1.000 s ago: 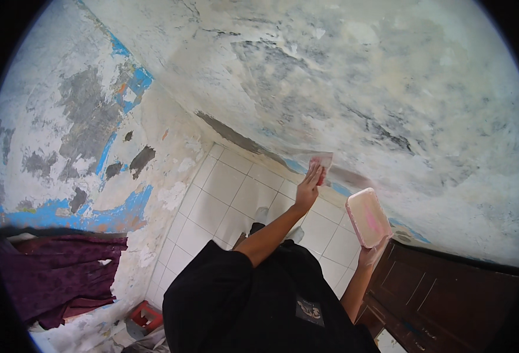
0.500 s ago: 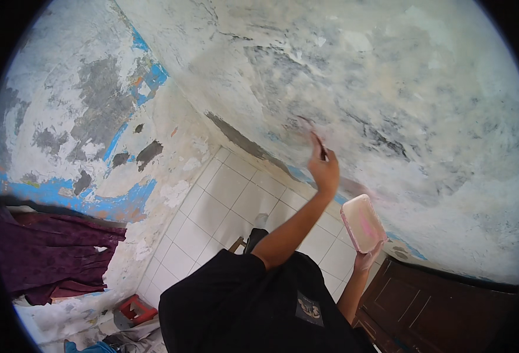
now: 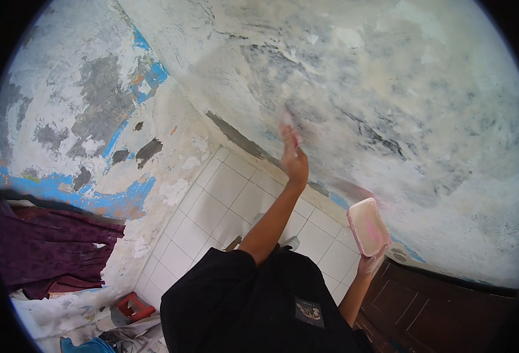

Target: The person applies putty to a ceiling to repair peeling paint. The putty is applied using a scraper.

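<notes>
My left hand (image 3: 295, 166) is raised to the patchy wall (image 3: 353, 88). Its fingers close round a thin, flat, pinkish scraper (image 3: 289, 122), smeared by motion, whose far end meets or nearly meets the wall. Lower and to the right, my right hand (image 3: 373, 259) grips the near end of a shallow rectangular tray (image 3: 354, 230) with rounded corners. Pink smears mark the tray's pale inside, and whitish residue shows on the right hand's fingers and wrist.
A second wall (image 3: 100, 106) with grey and blue patches stands at left, with a purple cloth (image 3: 47, 247) hanging there. White tiles (image 3: 230, 182) cover the floor. A dark wooden panelled piece (image 3: 430, 306) is at lower right, a red stool-like object (image 3: 134, 307) at lower left.
My left hand with the scraper has moved left along the wall. The tray in my right hand has shifted slightly right and down.
</notes>
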`<state>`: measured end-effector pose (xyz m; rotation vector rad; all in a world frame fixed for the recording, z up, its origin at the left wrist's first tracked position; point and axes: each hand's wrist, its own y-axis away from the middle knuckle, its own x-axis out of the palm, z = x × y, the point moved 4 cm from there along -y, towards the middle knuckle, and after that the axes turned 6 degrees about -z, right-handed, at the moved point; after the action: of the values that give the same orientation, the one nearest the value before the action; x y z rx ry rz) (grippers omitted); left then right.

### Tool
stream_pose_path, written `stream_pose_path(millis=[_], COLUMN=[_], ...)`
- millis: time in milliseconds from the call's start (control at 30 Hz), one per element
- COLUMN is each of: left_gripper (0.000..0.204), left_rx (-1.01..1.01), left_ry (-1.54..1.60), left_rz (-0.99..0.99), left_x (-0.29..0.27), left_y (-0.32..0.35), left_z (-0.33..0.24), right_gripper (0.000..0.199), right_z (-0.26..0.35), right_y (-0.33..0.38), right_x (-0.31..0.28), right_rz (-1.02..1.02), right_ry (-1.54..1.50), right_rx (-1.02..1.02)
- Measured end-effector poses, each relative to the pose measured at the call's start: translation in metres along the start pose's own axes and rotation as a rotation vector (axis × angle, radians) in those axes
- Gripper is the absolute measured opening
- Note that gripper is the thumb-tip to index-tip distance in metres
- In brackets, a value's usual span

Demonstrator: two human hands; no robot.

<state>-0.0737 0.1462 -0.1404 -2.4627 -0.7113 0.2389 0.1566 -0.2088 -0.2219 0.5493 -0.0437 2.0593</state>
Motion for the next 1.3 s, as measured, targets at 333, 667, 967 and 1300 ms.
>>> stream_pose_path(millis=[333,667,967,1300], left_gripper=[0.055,0.055,0.064,0.059], left_rx=[0.044,-0.349,-0.003,-0.115], left_ry=[0.075,0.074,0.109,0.158], left_rz=[0.544,-0.002,0.126,0.361], left_x=[-0.043,-0.022,0.034,-0.021], left_y=[0.115,-0.025,0.042,0.086], left_z=[0.045,0.024,-0.051,-0.045], right_gripper=[0.070,0.071,0.064,0.070], right_z=[0.001,0.000,-0.001,0.000], right_y=[-0.009,0.003,0.007,-0.009], right_x=[0.006,-0.006,-0.004,-0.003], right_rz=[0.007,0.142,0.053,-0.004], right_ry=[-0.057,0.158,-0.019,-0.043], right_rx=[0.090,-0.142,0.023,0.055])
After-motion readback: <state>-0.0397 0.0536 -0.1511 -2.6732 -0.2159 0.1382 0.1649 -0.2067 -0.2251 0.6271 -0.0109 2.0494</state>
